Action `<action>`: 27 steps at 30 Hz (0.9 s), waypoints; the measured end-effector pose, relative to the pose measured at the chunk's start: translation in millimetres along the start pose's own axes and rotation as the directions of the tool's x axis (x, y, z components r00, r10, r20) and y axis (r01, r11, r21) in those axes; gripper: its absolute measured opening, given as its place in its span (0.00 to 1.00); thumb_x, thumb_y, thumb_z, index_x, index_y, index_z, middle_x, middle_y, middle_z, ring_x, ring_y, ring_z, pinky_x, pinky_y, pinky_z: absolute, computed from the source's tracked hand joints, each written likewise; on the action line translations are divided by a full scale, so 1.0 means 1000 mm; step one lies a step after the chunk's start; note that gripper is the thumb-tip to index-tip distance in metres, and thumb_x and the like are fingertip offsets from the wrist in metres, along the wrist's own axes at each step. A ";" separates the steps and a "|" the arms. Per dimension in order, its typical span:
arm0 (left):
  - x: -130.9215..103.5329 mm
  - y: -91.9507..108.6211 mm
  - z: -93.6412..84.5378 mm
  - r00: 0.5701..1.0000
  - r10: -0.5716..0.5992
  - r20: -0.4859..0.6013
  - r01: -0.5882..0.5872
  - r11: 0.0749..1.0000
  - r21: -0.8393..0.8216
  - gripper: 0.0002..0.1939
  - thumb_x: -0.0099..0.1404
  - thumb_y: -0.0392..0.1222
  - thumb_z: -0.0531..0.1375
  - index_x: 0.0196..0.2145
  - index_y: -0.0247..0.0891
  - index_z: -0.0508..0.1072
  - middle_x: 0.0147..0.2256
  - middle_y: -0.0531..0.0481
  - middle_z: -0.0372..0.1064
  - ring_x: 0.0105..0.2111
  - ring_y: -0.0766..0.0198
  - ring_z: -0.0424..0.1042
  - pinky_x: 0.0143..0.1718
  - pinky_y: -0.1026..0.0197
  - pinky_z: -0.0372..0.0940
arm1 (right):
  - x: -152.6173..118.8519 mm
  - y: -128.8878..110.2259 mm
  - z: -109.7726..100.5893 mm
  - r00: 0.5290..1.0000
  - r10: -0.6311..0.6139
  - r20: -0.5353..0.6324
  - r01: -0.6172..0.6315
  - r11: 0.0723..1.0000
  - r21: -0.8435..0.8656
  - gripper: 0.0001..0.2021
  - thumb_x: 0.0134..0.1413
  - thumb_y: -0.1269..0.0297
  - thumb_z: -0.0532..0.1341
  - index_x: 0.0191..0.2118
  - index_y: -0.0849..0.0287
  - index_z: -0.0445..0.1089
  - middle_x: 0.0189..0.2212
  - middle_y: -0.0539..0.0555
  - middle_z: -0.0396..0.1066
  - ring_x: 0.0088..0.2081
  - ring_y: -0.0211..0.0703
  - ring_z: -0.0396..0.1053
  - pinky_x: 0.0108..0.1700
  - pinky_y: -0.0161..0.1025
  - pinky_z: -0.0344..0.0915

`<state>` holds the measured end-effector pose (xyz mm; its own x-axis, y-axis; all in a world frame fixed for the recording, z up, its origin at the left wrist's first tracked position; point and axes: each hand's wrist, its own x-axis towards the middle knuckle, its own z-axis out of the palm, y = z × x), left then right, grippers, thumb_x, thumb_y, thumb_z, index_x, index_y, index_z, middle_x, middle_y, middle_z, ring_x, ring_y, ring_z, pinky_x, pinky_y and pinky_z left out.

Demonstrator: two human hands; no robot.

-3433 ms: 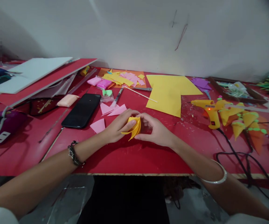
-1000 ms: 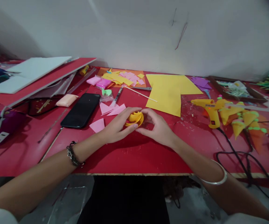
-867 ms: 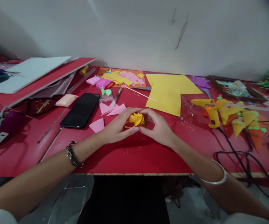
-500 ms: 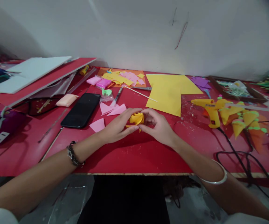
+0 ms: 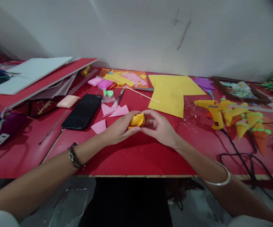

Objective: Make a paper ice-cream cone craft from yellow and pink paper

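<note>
A yellow paper flower with curled layers is held between my two hands, just above the red table. My left hand wraps its left side, thumb along the lower edge. From the right, my right hand curls its fingers and thumb against the flower. Part of the flower is hidden behind the fingers. Close to my left hand lie cut pink paper pieces and a black phone. Beyond my hands rests a large sheet of yellow paper.
A yellow glue gun with a black cord lies to the right, beside small decorated paper cones. A white stick, pen and paper scraps are farther back. Foam boards lean at left; a tray stands at right.
The yellow flower has turned in my hands, and its pointed bit below no longer shows. My hands stay in nearly the same place.
</note>
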<state>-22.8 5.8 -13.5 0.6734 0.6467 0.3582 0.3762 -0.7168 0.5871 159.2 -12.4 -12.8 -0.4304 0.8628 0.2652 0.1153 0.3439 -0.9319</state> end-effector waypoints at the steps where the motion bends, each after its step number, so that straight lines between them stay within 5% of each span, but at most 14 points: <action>1: 0.000 0.000 0.000 1.000 -0.003 0.008 0.003 1.000 0.002 0.21 0.62 0.45 0.50 0.50 0.33 0.52 0.44 0.42 0.61 0.42 0.61 0.64 0.42 0.61 0.59 | 0.000 0.000 0.000 1.000 -0.006 -0.006 0.006 1.000 -0.009 0.17 0.46 0.68 0.60 0.44 0.54 0.58 0.42 0.53 0.62 0.38 0.38 0.66 0.42 0.39 0.66; 9: -0.001 -0.003 0.003 0.999 -0.022 0.031 0.022 1.000 0.007 0.27 0.59 0.46 0.55 0.51 0.35 0.49 0.45 0.42 0.61 0.42 0.61 0.65 0.41 0.62 0.60 | -0.001 -0.004 -0.001 0.999 -0.036 -0.035 0.032 0.991 -0.128 0.15 0.46 0.67 0.60 0.42 0.55 0.59 0.38 0.52 0.64 0.36 0.38 0.67 0.39 0.38 0.67; 17: -0.001 0.000 0.003 0.999 -0.052 0.010 0.052 0.998 0.018 0.21 0.60 0.43 0.54 0.48 0.36 0.50 0.41 0.44 0.63 0.37 0.64 0.67 0.36 0.64 0.62 | -0.001 -0.006 -0.002 0.997 -0.071 -0.021 0.065 0.977 -0.202 0.14 0.46 0.68 0.60 0.41 0.56 0.59 0.35 0.51 0.65 0.34 0.36 0.66 0.37 0.36 0.66; 27: -0.001 -0.001 0.004 0.997 -0.071 -0.021 0.070 0.997 -0.010 0.23 0.55 0.36 0.57 0.47 0.36 0.52 0.42 0.43 0.63 0.40 0.61 0.67 0.38 0.62 0.63 | -0.001 -0.015 -0.001 0.986 -0.155 0.068 0.169 0.896 -0.410 0.21 0.45 0.66 0.61 0.46 0.55 0.56 0.42 0.54 0.61 0.41 0.42 0.62 0.42 0.40 0.64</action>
<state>-21.5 4.8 -17.3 0.6314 0.7012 0.3312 0.4164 -0.6669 0.6180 159.3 -18.2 0.8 -0.5026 0.7719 0.3893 0.3975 0.6062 -0.6889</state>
